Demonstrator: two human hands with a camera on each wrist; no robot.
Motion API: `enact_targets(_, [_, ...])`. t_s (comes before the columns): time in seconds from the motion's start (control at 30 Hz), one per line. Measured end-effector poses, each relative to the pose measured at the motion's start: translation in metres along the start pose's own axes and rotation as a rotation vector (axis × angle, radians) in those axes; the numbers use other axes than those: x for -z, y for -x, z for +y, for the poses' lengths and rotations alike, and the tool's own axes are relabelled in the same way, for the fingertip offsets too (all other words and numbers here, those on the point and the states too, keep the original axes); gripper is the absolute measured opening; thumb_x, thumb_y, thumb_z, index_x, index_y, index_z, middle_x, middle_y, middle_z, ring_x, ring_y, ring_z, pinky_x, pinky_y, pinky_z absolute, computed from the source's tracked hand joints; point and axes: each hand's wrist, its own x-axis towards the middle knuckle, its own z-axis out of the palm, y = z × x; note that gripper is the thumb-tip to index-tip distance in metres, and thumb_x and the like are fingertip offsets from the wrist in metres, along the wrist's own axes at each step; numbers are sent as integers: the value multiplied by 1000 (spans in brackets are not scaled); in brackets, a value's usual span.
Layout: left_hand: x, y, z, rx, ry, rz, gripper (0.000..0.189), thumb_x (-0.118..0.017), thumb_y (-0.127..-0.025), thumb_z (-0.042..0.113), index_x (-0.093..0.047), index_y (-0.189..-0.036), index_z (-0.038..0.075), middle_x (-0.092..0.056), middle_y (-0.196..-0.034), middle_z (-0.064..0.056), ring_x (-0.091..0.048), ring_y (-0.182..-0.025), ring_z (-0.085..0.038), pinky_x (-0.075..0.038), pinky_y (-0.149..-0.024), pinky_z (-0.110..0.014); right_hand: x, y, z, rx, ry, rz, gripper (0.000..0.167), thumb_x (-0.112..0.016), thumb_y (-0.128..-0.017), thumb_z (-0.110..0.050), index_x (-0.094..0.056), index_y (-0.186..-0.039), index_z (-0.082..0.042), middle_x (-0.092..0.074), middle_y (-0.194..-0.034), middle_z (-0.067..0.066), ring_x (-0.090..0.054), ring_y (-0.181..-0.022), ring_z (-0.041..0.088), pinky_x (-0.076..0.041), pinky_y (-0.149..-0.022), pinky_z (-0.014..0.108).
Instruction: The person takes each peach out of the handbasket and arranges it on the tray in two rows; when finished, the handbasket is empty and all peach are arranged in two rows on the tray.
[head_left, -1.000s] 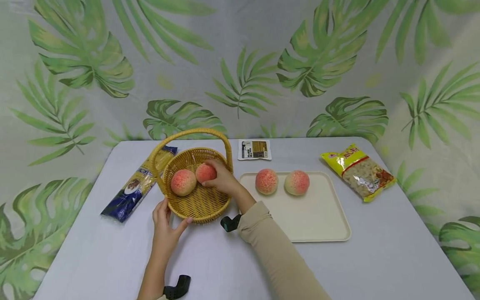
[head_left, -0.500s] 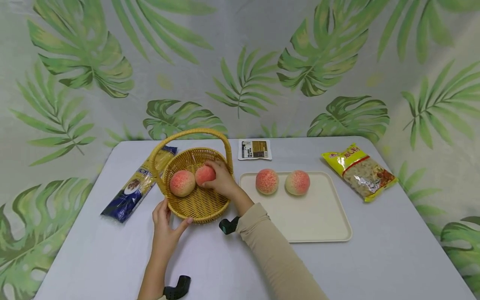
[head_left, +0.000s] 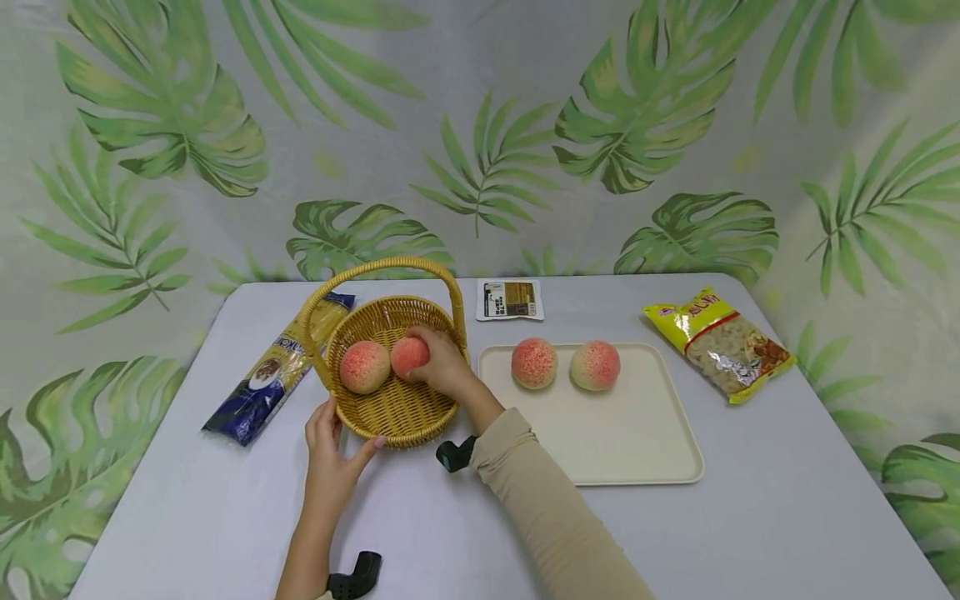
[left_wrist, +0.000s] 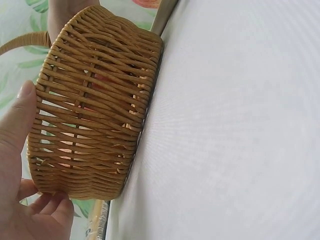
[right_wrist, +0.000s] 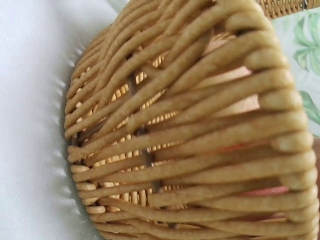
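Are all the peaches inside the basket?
No, two peaches sit on the cream tray beside the basket.

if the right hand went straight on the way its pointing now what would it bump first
Likely the other peach in the basket: the held peach in the right hand would nudge it, though depth between them is unclear.

Passable across the near right of the table (head_left: 780,525) and the tray (head_left: 637,442). Blocked above the basket (head_left: 405,410) by its arched handle (head_left: 382,264), at right by the right hand (head_left: 442,362), at near left by the left hand (head_left: 332,458). Obstructed on the tray's far side by two peaches (head_left: 534,363).
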Motion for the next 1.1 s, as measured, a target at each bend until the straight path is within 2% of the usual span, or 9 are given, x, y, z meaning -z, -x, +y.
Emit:
enact_targets(0.27, [5, 6, 33, 24, -2, -6, 90, -72, -76, 8, -10, -139, -8, -11, -136, -23, -20, -128, -34, -20, -106, -29, -1, 2, 0, 20, -10, 33, 55, -75, -72, -8, -53, -122, -18, -46, -118, 8, -42, -109, 21, -42, -93, 35])
enact_targets(0.43, [5, 6, 39, 26, -6, -4, 88, -71, -76, 8, -11, -138, -9, -11, -135, -25, -20, -128, -34, -20, -105, -28, -1, 2, 1, 76, 17, 31, 54, -75, -73, -9, -53, -122, -15, -51, -121, 4, -45, -110, 19, -42, -93, 33])
enact_targets(0.47, [5, 6, 38, 24, -1, -4, 88, -71, -76, 8, -11, -139, -9, -11, -135, -24, -20, -128, -34, -20, -105, -28, -1, 2, 2, 90, 25, 33, 54, -75, -74, -10, -53, -122, -14, -51, -122, 3, -45, -111, 19, -42, -93, 33])
enact_targets(0.6, [2, 3, 19, 5, 11, -2, 91, -72, -76, 12, -10, -141, -4, -11, -136, -21, -21, -128, -32, -21, -105, -23, 1, 5, 2, 130, 29, 51, 53, -74, -74, -12, -53, -123, -13, -52, -122, 3, -45, -111, 19, -42, -93, 33])
enact_targets(0.7, [2, 3, 19, 5, 6, -2, 92, -73, -75, 12, -10, -141, -5, -11, -136, -22, -21, -128, -32, -21, -105, -22, 3, 9, 2, 161, 14, 68, 52, -74, -75, -14, -53, -123, -13, -51, -122, 3, -44, -112, 19, -43, -92, 35])
enact_targets(0.8, [4, 5, 33, 13, 5, -3, 89, -72, -76, 8, -11, -139, -9, -11, -136, -24, -21, -128, -33, -21, -105, -27, 5, 15, 2, 199, -35, 79, 51, -73, -75, -17, -53, -123, -14, -50, -123, 2, -43, -113, 19, -43, -92, 36])
enact_targets(0.83, [4, 5, 33, 9, 5, -2, 89, -72, -75, 8, -11, -139, -9, -11, -135, -24, -21, -128, -33, -21, -105, -28, 6, 17, 2, 211, -56, 83, 51, -73, -75, -18, -53, -123, -14, -50, -123, 1, -43, -113, 18, -43, -92, 36])
enact_targets(1.0, [2, 2, 13, 6, 3, -7, 92, -72, -76, 14, -10, -141, -3, -11, -137, -20, -21, -128, -30, -21, -105, -23, 14, 32, 4, 281, -184, 96, 52, -74, -75, -21, -53, -123, -18, -47, -122, 0, -45, -110, 16, -45, -90, 34])
enact_targets(1.1, [0, 0, 2, 0, -1, -3, 94, -73, -75, 18, -10, -142, 1, -11, -137, -17, -21, -128, -28, -21, -104, -17, 27, 48, -3, 321, -279, 91, 51, -73, -75, -15, -53, -122, -14, -46, -122, 5, -47, -108, 21, -45, -90, 37])
